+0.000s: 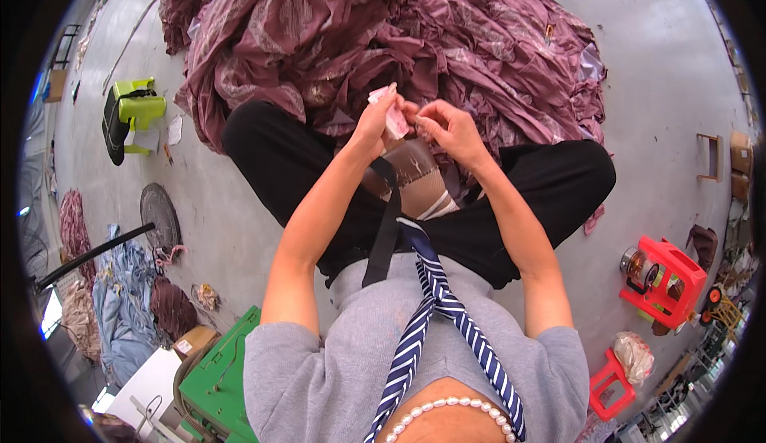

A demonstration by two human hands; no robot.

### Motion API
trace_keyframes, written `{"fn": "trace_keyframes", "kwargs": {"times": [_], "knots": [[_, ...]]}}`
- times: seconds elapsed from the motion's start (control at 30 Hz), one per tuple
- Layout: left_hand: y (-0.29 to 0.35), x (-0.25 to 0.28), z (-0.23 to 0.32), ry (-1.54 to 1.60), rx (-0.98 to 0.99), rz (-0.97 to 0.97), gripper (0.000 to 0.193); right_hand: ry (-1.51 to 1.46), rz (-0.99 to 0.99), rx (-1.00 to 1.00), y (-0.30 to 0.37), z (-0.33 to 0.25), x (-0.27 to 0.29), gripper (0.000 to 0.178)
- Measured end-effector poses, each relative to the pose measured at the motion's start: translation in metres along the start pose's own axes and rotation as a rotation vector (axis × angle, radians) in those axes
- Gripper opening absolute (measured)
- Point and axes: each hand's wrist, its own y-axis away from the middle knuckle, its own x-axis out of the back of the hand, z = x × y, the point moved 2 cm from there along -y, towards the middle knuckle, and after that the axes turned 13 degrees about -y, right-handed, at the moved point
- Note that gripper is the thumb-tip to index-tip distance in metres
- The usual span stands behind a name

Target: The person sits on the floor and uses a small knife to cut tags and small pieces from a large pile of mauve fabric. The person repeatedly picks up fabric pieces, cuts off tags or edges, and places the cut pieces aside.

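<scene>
The left hand [372, 126] grips a pink-and-white piece [396, 122]; the right hand [449, 129], just beside it, is pinched, whether on anything I cannot tell; a light, steady grip seems best, clear of the purple cloth [319, 40] beyond both hands

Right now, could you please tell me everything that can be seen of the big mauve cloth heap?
The cloth heap is broad, loose and crumpled, mauve with paler patterned bands, deep folds and a slight sheen. It lies on the grey floor before the seated person and runs past the picture's upper edge. Its near side seems to meet the black-trousered legs. The left hand and right hand overlap it in view; contact cannot be told.
</scene>
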Motion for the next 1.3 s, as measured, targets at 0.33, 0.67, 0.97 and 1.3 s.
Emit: {"fn": "trace_keyframes", "kwargs": {"times": [0.33, 0.67, 0.97, 1.3], "knots": [[-0.020, 0.027, -0.009, -0.206, -0.178, 0.202, 0.028, -0.043, 0.120, -0.034, -0.007, 0.005, 0.015, 0.018], [-0.029, 0.029, -0.015, -0.363, 0.033, 0.115, 0.023, -0.145, 0.778, 0.746, 0.118, -0.118, 0.131, 0.014], [-0.033, 0.042, -0.086, -1.027, 0.313, 0.041, 0.036, -0.143, 1.507, -0.272, 0.320, 0.183, 0.206, 0.014], [-0.034, 0.028, -0.081, -1.307, 0.314, 0.002, 0.039, 0.058, 1.306, -1.011, 0.341, 0.335, 0.066, 0.009]]}}
